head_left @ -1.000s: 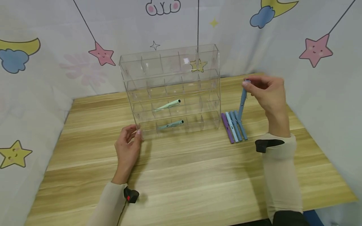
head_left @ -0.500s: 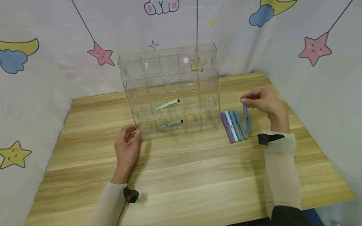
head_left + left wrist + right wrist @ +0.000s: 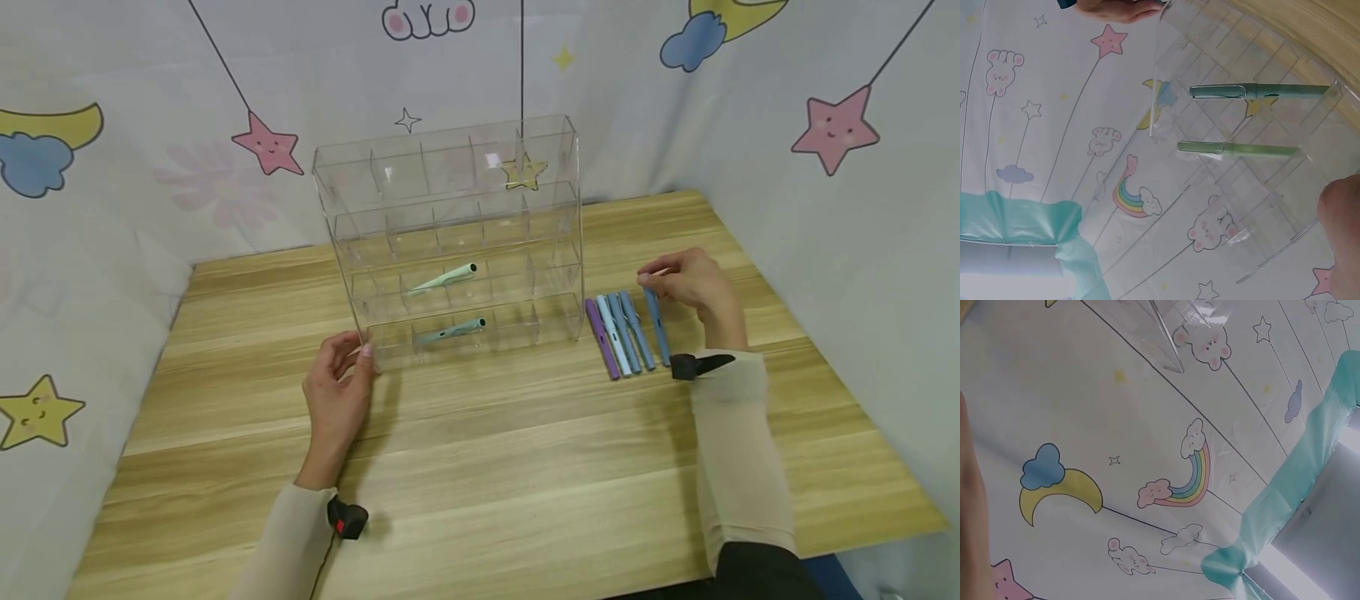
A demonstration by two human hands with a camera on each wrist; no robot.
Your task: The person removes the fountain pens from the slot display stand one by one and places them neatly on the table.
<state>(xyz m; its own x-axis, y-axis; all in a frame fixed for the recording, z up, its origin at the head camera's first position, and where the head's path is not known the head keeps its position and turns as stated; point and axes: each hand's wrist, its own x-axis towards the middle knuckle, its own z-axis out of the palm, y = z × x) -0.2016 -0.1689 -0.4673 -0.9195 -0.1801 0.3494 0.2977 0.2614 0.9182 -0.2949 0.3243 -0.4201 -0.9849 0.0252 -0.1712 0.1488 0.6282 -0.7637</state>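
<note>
Head view. The right hand [image 3: 693,283] pinches the top end of a blue pen [image 3: 657,325] between thumb and fingertips; the pen lies low, at the right end of a row of pens [image 3: 619,335] on the tabletop [image 3: 487,467], just beside its neighbour. The left hand [image 3: 339,392], fingers loosely curled, touches the lower left corner of the clear acrylic organizer [image 3: 450,242], thumb tip against the front edge, gripping nothing. A pale green pen [image 3: 442,279] lies in a cell of the second tier from the bottom, a teal pen [image 3: 453,331] in the bottom tier.

Left wrist view. The organizer [image 3: 1254,144] is seen from below with the teal pen [image 3: 1254,92] and the pale green pen [image 3: 1235,149] in their cells; a fingertip shows at the right edge.

Right wrist view. Only the patterned backdrop [image 3: 1147,456] and a corner of the organizer appear; the hand's grip cannot be told here.

Risk. Released at a slant, the blue pen would probably roll or knock its neighbour, disturbing the row.

Change. One second earlier the blue pen hung nearly upright, held high above the row; it is now lowered almost flat. The left hand is unmoved.
</note>
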